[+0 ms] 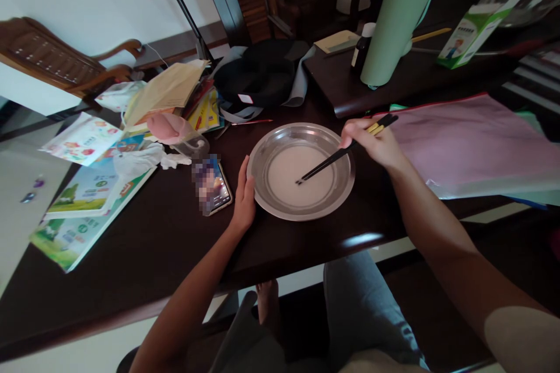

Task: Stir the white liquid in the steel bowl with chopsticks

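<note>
A shallow round metal basin stands on the dark table, with a cloudy whitish liquid in its bottom. My right hand is closed around a pair of black chopsticks with gold bands near their upper ends. The chopsticks slant down to the left, and their tips are at the liquid near the basin's middle. Against the basin's left outer side rests my left hand, its fingers stretched out along the rim and not wrapped round it.
A phone lies left of my left hand. Booklets, papers and a pink-topped container cover the left side. Behind are a black bag, a green roll and a dark bottle. A pink folder lies right.
</note>
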A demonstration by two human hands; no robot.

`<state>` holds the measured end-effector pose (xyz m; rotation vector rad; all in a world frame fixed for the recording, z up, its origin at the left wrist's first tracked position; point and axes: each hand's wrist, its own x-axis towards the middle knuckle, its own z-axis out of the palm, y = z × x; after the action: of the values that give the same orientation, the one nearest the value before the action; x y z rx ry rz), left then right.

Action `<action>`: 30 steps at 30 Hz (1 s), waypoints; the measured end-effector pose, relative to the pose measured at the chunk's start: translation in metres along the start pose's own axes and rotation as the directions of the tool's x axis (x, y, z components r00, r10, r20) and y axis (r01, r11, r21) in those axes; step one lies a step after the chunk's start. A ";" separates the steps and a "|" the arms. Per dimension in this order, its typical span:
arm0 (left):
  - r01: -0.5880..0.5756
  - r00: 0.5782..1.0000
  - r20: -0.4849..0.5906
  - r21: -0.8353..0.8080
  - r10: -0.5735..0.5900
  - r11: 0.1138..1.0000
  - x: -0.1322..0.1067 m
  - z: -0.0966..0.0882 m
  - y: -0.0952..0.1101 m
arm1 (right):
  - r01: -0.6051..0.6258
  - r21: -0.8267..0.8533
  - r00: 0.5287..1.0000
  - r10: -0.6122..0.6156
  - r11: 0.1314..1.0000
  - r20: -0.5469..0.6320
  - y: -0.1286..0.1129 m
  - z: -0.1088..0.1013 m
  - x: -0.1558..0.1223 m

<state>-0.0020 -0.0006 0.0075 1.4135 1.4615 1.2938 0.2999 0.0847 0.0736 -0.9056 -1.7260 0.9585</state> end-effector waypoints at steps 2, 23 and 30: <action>0.005 1.000 -0.001 0.000 -0.005 1.000 0.000 0.000 0.000 | 0.017 -0.044 0.996 -0.013 0.999 0.091 -0.003 0.005 -0.001; 0.011 1.000 0.006 -0.027 -0.010 1.000 0.001 0.000 -0.005 | 0.027 0.021 0.993 -0.024 0.999 -0.120 0.005 -0.004 0.002; 0.013 1.000 0.001 -0.018 -0.013 1.000 0.000 0.000 -0.002 | 0.024 -0.055 0.994 -0.017 0.998 0.108 -0.004 0.004 -0.001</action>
<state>-0.0023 -0.0004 0.0059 1.3905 1.4533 1.2947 0.2957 0.0811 0.0752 -0.8846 -1.8582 0.9644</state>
